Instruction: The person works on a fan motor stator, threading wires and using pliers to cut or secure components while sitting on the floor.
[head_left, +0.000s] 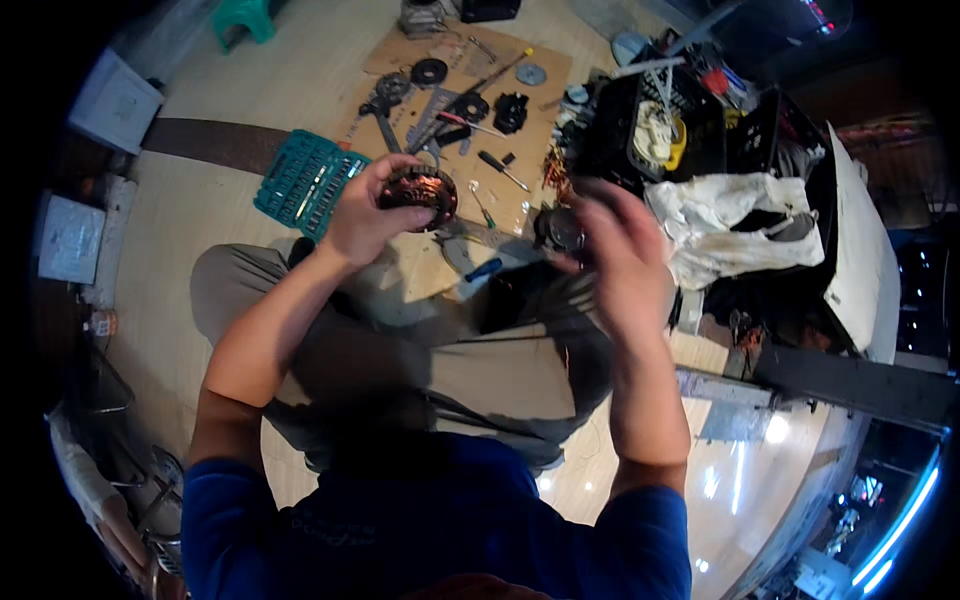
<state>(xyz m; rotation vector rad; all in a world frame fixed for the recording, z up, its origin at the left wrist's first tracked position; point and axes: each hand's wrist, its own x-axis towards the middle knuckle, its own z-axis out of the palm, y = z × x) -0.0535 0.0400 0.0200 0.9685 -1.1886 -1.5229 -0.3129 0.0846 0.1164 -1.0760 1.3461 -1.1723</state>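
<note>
My left hand [372, 212] is closed round a motor stator [420, 195], a dark ring with copper windings, held above my lap. My right hand [622, 245] is raised to the right of it and smeared by motion, so its grip does not show. Beside those blurred fingers is a dark round metal part [560, 228]; whether they touch it I cannot tell. Below and between the hands lie a blue-handled tool [484, 270] and a small green-handled screwdriver [485, 212]. A dark-handled screwdriver [503, 171] rests farther off on the cardboard.
Flat cardboard [550, 100] on the floor carries several dark machine parts and tools. A teal socket set case [300, 185] lies open at left. Black crates [610, 150] and a stained white cloth [740, 215] stand at right. A green stool [243, 20] is far left.
</note>
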